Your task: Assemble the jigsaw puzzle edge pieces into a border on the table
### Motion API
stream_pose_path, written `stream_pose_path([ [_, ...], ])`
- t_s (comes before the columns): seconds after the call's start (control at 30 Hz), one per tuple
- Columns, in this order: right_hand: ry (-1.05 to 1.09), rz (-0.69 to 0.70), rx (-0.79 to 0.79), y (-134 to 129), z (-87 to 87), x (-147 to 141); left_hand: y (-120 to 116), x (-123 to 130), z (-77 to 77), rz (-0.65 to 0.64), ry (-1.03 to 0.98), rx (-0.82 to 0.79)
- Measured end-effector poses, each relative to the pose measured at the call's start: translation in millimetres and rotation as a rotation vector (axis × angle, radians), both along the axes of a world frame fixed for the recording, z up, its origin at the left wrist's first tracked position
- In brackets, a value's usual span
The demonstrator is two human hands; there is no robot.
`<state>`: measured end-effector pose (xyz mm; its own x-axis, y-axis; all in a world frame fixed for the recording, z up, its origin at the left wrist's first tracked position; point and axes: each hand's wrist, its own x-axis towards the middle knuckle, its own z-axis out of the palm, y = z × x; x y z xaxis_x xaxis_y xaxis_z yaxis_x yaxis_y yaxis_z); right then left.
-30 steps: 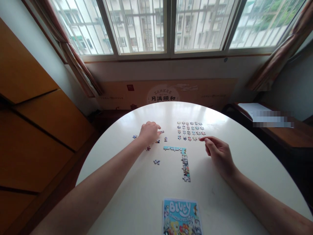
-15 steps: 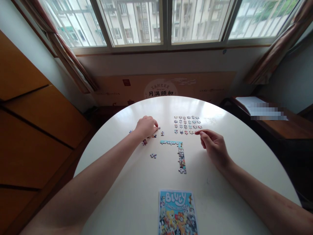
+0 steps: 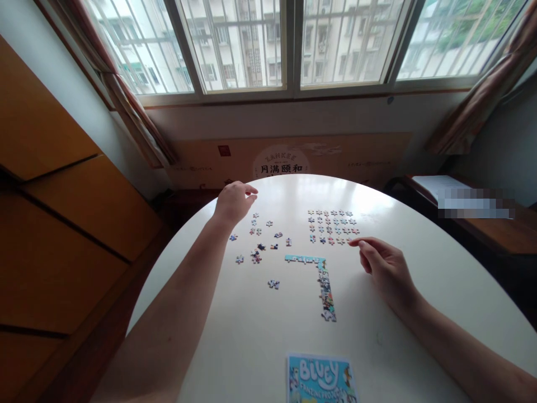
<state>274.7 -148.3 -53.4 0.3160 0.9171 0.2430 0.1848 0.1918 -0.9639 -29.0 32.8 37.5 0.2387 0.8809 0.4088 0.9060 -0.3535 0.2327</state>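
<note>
My left hand (image 3: 237, 202) hovers near the table's far left edge, its thumb and forefinger apart with nothing between them. Below and right of it lie several loose puzzle pieces (image 3: 255, 256). My right hand (image 3: 382, 260) is half curled at the lower right corner of a grid of puzzle pieces (image 3: 329, 230); its forefinger points at the bottom row, and no piece shows in it. A joined puzzle strip (image 3: 326, 285) forms a corner in the middle. Left of this strip sits a small joined clump (image 3: 273, 284).
A round white table (image 3: 235, 347) holds everything. The Bluey picture sheet (image 3: 321, 378) lies at the near edge. Behind the table are a printed cardboard panel (image 3: 188, 157) and windows. On the right stands a wooden surface with papers (image 3: 432, 184).
My left hand has moved up and left, off the loose pieces, and its fingers have spread. The view has shifted, so the table items appear lower. My right hand stays by the grid.
</note>
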Motion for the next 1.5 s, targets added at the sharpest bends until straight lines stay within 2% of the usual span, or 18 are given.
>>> stream_pose_path([
  [0.07,0.006,0.006,-0.007,0,-1.2,0,5,-5,-4.4,0.022,0.006,-0.015],
  [0.13,0.01,0.009,-0.013,0,-2.0,0,7,-6,-12.6,-0.008,0.072,-0.106],
  [0.33,0.006,-0.004,-0.002,-1,-1.9,2,5,6,-31.3,-0.082,0.262,-0.28],
  [0.4,0.005,-0.005,-0.001,-1,-1.8,2,5,5,-31.5,-0.089,0.279,-0.295],
  [0.57,-0.002,-0.005,0.006,0,-1.3,1,12,-6,-25.2,0.017,0.224,-0.209],
  [0.73,-0.001,-0.007,0.004,-1,0.0,0,12,-4,-22.5,-0.025,0.195,-0.289],
  [0.97,0.003,-0.004,0.008,-1,-2.6,2,15,-17,-16.9,0.168,0.166,-0.282],
  [1.03,0.008,-0.003,0.004,0,-2.8,1,16,-19,-18.0,0.182,0.158,-0.299],
  [1.27,-0.01,-0.004,0.003,1,-3.5,0,4,6,-27.4,0.1,0.197,-0.376],
  [1.5,0.0,0.008,0.006,2,-6.0,1,-6,24,-31.5,0.084,0.247,-0.413],
])
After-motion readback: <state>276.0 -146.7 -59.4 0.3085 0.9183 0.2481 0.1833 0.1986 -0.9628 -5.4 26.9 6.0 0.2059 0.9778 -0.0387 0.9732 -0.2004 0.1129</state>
